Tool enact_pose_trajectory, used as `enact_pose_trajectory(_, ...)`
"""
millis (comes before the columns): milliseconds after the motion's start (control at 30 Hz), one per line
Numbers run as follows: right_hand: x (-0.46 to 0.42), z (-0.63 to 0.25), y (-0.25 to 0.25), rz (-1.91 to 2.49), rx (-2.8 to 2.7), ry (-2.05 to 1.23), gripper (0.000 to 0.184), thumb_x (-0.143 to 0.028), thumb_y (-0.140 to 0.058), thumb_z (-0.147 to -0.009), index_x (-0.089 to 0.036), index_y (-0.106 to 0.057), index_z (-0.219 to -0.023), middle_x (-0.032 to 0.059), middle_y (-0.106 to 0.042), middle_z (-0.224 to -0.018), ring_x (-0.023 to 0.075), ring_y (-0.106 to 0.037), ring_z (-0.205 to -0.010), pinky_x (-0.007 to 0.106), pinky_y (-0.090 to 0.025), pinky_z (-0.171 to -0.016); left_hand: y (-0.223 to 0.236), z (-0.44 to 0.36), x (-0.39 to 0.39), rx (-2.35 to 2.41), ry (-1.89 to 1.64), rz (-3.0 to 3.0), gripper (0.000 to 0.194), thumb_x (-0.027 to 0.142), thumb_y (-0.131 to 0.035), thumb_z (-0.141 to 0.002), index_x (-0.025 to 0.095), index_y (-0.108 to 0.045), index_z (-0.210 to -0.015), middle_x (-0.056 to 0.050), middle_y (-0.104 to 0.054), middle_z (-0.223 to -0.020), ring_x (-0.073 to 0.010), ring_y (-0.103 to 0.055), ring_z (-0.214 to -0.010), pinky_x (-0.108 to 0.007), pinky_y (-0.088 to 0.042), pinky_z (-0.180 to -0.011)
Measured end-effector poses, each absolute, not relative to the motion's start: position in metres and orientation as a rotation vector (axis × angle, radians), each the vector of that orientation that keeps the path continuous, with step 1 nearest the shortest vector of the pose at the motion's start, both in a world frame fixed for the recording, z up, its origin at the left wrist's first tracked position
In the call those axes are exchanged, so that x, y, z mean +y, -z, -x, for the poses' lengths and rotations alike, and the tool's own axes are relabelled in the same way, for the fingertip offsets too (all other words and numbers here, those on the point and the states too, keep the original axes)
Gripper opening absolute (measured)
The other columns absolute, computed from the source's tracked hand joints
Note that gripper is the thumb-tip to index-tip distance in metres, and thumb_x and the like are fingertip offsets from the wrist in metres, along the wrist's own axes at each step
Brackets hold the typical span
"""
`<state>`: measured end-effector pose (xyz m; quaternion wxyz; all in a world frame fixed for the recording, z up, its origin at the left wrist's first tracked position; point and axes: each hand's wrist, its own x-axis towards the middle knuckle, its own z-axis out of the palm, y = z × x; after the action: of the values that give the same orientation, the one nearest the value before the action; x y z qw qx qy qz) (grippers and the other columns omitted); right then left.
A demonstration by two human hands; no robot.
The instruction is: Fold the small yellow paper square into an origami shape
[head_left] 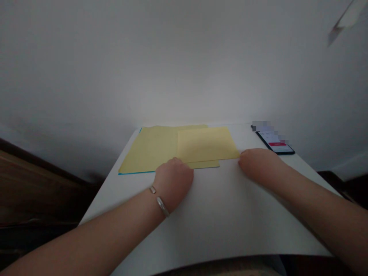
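White table (218,218) set against a pale wall (184,65); light dim. Wide yellow sheet (151,149) lies flat on the far left part of the table, a thin blue edge (135,173) showing beneath it along the near left side. Paler yellow sheet (207,143), smaller, rests over its right part and reaches past its right edge onto bare tabletop; cannot tell whether the two are joined. Left hand (174,184) curled, knuckles up, at the near edge of the yellow paper, close to the paler sheet's near left corner; fingertips hidden under the hand, so cannot tell whether it grips or only presses. Silver open bangle (163,207) on that wrist. Right hand (254,161) bent inward, fingers at the paler sheet's near right corner; contact looks likely, but cannot tell if the corner is pinched. Phone (274,140) lies screen up beyond the right hand, near the table's right edge, clear of the paper. Brown wooden surface (28,184) at far left, below table height.
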<state>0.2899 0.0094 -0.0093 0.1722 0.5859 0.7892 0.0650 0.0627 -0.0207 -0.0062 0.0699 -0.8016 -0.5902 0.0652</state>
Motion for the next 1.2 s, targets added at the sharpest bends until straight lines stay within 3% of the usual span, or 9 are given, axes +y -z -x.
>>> enact_pose_trajectory(367, 0.003, -0.286, 0.003, -1.755, 2.239, -0.272, 0.031, -0.007, -0.041, -0.078, -0.014, -0.071, -0.076, 0.0178, -0.069, -0.076, 0.0307, -0.067, -0.073, 0.039, -0.05, -0.055, 0.0, -0.058, -0.022, -1.763, -0.296, 2.38, 0.028, 0.024, -0.046, -0.086, 0.013, -0.07, -0.075, -0.012, -0.064, -0.077, -0.0266, -0.064, -0.073, -0.035, -0.049, -0.057)
enact_pose_trajectory(500, 0.005, -0.286, 0.003, -1.872, 2.266, -0.319, 0.03, -0.024, -0.042, -0.084, -0.016, -0.069, -0.074, 0.0167, -0.067, -0.074, 0.0301, -0.066, -0.071, 0.039, -0.048, -0.054, 0.002, -0.058, -0.024, -1.696, -0.233, 2.371, 0.032, 0.028, -0.045, -0.087, 0.012, -0.068, -0.072, -0.013, -0.063, -0.074, -0.0242, -0.063, -0.071, -0.033, -0.048, -0.057)
enact_pose_trajectory(667, 0.007, -0.293, 0.007, -1.916, 2.542, -0.319, 0.04, -0.049, -0.052, -0.077, -0.018, -0.061, -0.101, 0.0136, -0.064, -0.1, 0.031, -0.061, -0.093, 0.043, -0.05, -0.068, 0.002, -0.056, -0.02, -1.689, -0.124, 2.362, 0.035, 0.037, -0.044, -0.087, 0.011, -0.065, -0.075, -0.012, -0.061, -0.073, -0.0265, -0.062, -0.072, -0.035, -0.048, -0.057)
enact_pose_trajectory(800, 0.012, -0.299, 0.018, -1.926, 2.645, -0.237, 0.052, -0.045, -0.052, -0.079, -0.016, -0.049, -0.122, 0.0122, -0.058, -0.119, 0.0275, -0.057, -0.102, 0.041, -0.049, -0.08, 0.008, -0.051, -0.012, -1.634, 0.01, 2.385, 0.028, 0.036, -0.047, -0.086, 0.012, -0.061, -0.09, -0.011, -0.061, -0.087, -0.0246, -0.06, -0.08, -0.034, -0.048, -0.065)
enact_pose_trajectory(867, 0.013, -0.3, 0.022, -1.83, 2.71, -0.194, 0.048, -0.041, -0.047, -0.083, -0.018, -0.049, -0.125, 0.0104, -0.054, -0.127, 0.0256, -0.055, -0.107, 0.039, -0.047, -0.086, 0.014, -0.048, -0.007, -1.492, 0.126, 2.471, 0.027, 0.034, -0.051, -0.085, 0.012, -0.059, -0.098, -0.012, -0.061, -0.1, -0.0248, -0.057, -0.094, -0.035, -0.047, -0.078)
enact_pose_trajectory(967, 0.011, -0.299, 0.022, -1.763, 2.741, -0.179, 0.041, -0.038, -0.044, -0.086, -0.017, -0.055, -0.12, 0.01, -0.059, -0.121, 0.0247, -0.054, -0.108, 0.038, -0.045, -0.088, 0.023, -0.043, 0.0, -1.386, 0.261, 2.569, 0.04, 0.034, -0.05, -0.086, 0.013, -0.051, -0.12, -0.011, -0.054, -0.125, -0.0236, -0.05, -0.109, -0.036, -0.042, -0.092)
enact_pose_trajectory(1200, 0.008, -0.298, 0.017, -1.652, 2.806, -0.232, 0.035, -0.04, -0.047, -0.085, -0.02, -0.064, -0.108, 0.009, -0.064, -0.099, 0.0219, -0.058, -0.093, 0.033, -0.046, -0.078, 0.026, -0.037, 0.01, -1.373, 0.286, 2.631, 0.041, 0.046, -0.047, -0.088, 0.026, -0.052, -0.124, -0.005, -0.056, -0.124, -0.0228, -0.051, -0.106, -0.038, -0.041, -0.09)
